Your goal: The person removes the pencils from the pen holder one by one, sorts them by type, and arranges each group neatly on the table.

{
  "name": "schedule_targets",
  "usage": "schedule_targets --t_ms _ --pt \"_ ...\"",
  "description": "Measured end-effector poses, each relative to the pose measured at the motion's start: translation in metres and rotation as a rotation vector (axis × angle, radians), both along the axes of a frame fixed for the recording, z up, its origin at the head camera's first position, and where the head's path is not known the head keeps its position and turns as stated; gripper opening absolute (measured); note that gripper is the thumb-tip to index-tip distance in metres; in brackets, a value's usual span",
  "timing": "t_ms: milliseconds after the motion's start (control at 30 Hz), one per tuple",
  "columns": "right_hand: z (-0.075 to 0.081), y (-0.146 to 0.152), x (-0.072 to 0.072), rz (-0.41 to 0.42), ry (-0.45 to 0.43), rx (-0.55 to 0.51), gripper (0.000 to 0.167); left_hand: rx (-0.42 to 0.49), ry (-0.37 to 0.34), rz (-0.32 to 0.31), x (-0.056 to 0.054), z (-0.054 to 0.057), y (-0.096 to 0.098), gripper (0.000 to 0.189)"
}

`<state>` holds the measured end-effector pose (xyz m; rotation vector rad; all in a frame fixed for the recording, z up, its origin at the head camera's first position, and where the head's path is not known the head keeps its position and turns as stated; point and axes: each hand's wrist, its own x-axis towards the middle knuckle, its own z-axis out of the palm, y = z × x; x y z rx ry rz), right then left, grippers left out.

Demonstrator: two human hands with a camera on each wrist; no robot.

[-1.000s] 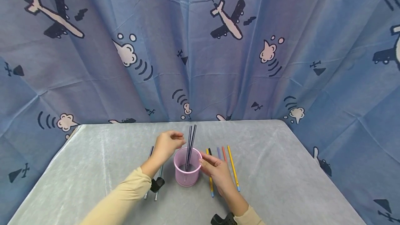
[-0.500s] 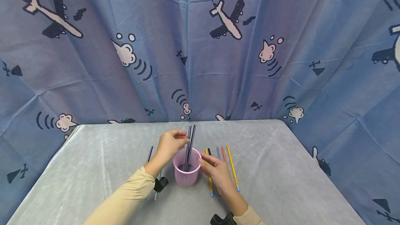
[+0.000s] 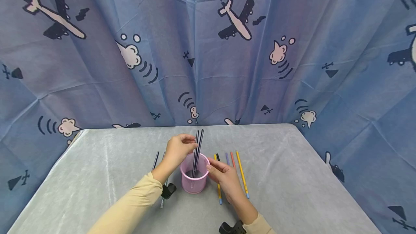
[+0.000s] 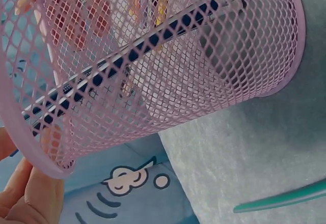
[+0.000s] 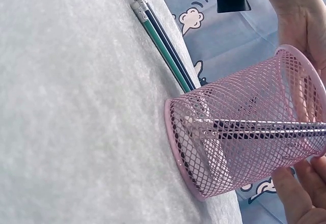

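Observation:
A pink mesh pencil cup (image 3: 194,185) stands upright on the table. Several dark pencils (image 3: 196,161) lean inside it, their points above the rim; the right wrist view shows their eraser ends low in the mesh. My left hand (image 3: 178,151) is over the cup's left rim, thumb and index finger pinching a dark pencil near its top. Fingers of that hand (image 4: 33,191) show beyond the rim in the left wrist view. My right hand (image 3: 227,180) holds the cup's right side between thumb and fingers; its fingers (image 5: 295,191) touch the mesh in the right wrist view.
Left of the cup lie dark and green pencils (image 5: 163,46), partly hidden by my left arm in the head view. To the right lie yellow pencils (image 3: 242,174), a black, a purple and a red one (image 3: 232,159). A patterned blue curtain (image 3: 208,64) hangs behind the table.
My left hand has moved slightly right, its fingertips going from beside the pencils onto them. The right hand and the cup have stayed in place.

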<state>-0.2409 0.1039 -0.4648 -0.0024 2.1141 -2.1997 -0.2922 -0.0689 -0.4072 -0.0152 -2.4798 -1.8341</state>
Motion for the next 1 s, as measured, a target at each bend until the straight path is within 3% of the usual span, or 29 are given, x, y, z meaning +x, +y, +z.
schedule_targets --t_ms 233,633,1000 --pt "-0.0003 0.0005 0.0001 -0.008 0.002 -0.001 0.042 0.028 -0.013 -0.011 -0.0011 -0.0023 0.0030 0.026" --pt "0.0007 -0.0002 0.0004 -0.004 0.002 0.001 0.042 -0.002 -0.014 0.007 -0.0023 -0.0022 0.0036 0.023" --pt "0.0004 -0.0001 -0.0003 0.004 0.004 -0.008 0.042 0.055 0.003 0.031 -0.0030 0.0047 -0.0001 0.023"
